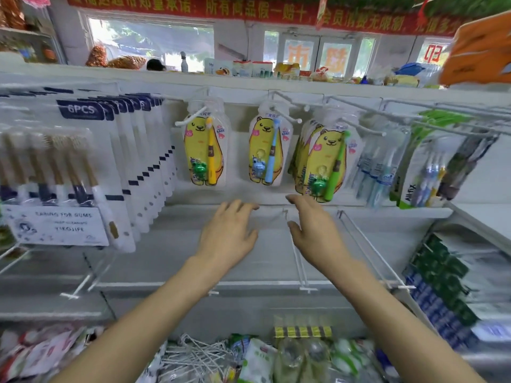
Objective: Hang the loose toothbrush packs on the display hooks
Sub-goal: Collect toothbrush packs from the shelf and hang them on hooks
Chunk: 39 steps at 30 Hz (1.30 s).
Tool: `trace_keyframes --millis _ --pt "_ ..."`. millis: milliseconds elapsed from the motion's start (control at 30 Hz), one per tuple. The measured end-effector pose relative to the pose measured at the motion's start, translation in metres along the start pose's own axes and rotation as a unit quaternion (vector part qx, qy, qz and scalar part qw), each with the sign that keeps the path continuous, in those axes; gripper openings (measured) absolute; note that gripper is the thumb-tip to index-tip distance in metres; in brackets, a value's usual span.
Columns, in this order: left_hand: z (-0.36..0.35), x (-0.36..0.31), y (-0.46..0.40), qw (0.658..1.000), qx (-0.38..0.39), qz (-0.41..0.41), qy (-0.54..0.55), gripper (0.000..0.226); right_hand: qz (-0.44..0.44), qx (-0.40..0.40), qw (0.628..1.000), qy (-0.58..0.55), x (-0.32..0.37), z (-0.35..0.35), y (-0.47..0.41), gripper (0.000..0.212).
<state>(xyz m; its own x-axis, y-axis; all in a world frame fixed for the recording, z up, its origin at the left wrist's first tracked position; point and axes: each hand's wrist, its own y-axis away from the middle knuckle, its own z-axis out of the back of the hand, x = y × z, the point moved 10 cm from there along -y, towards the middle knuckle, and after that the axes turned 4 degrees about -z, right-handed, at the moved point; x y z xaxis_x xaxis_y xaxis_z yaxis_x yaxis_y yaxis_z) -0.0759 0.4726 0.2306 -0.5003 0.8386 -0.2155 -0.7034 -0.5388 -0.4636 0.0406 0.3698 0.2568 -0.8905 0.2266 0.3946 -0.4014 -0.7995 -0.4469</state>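
Head view, only one going. Both hands up in front of the hook wall and holding nothing: left hand (pixel 229 230) flat-ish with fingers loosely spread, right hand (pixel 312 230) same deal, fingers relaxed and wide, tips just under the green bear pack (pixel 326 164).

Already hanging: yellow bear pack (pixel 206 150) on the left hook, blue bear pack (pixel 266 150) on the middle one, green one fronting a small stack on the right. Loose packs (pixel 257 357) down in the jumble at the bottom edge of the shelf unit, near the pile of spare hooks (pixel 199 355). Blurry down there, can't say how many are toothbrushes.

Probably between packs right now, so next bit looks like: drop a hand into the pile, pinch one pack by its top tab, keep the hang hole clear of the fingers. Then line the hole up with a hook tip and slide straight back, other hand steadying the packs already on so they don't swing off.

Room-wise: plenty of open back panel (pixel 249 261) below the bear row. Watch the long bare prongs (pixel 370 250) sticking out on the right, plus the short hook tips (pixel 300 120) above the bears, easy to snag a wrist. Tall white 6PCS packs (pixel 83 172) crowd the left edge, clear packs (pixel 378 167) crowd the right, so best to come in from the front, not sideways.
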Motion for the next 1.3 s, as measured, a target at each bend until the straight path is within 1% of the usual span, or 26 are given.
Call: trace_keyframes --millis 100,167,233,367,533,733,867,1000,1200,1300 --pt "0.008 -0.029 0.012 0.998 -0.015 -0.037 -0.054 0.048 -0.001 -0.003 0.998 0.063 -0.010 0.011 0.028 0.056" --pt "0.010 -0.050 0.018 0.996 -0.021 -0.061 -0.066 0.048 0.001 0.001 0.994 0.111 -0.018 0.020 0.048 0.060" --pt "0.008 -0.074 0.022 0.994 -0.023 -0.087 -0.064 0.051 0.001 -0.004 0.991 0.137 -0.029 0.034 0.068 0.059" --pt "-0.004 -0.130 0.027 0.990 -0.018 -0.133 -0.044 0.054 -0.030 -0.027 0.984 0.173 -0.060 0.075 0.106 0.052" --pt "-0.025 -0.218 0.036 0.977 -0.010 -0.212 -0.004 0.052 -0.078 -0.049 0.975 0.200 -0.110 0.128 0.163 0.051" --pt "-0.065 -0.331 0.056 0.958 0.043 -0.276 0.059 0.050 -0.152 -0.051 0.962 0.220 -0.185 0.191 0.245 0.050" --pt "-0.095 -0.411 0.072 0.948 0.072 -0.298 0.090 0.050 -0.188 -0.040 0.954 0.229 -0.238 0.229 0.300 0.054" --pt "-0.119 -0.489 0.080 0.942 0.073 -0.307 0.109 0.047 -0.205 -0.025 0.949 0.236 -0.295 0.272 0.349 0.053" --pt "-0.153 -0.606 0.083 0.934 0.070 -0.336 0.102 0.048 -0.225 -0.011 0.942 0.247 -0.371 0.341 0.411 0.055" --pt "-0.171 -0.660 0.086 0.924 0.077 -0.356 0.117 0.046 -0.252 -0.002 0.935 0.251 -0.412 0.370 0.439 0.057"
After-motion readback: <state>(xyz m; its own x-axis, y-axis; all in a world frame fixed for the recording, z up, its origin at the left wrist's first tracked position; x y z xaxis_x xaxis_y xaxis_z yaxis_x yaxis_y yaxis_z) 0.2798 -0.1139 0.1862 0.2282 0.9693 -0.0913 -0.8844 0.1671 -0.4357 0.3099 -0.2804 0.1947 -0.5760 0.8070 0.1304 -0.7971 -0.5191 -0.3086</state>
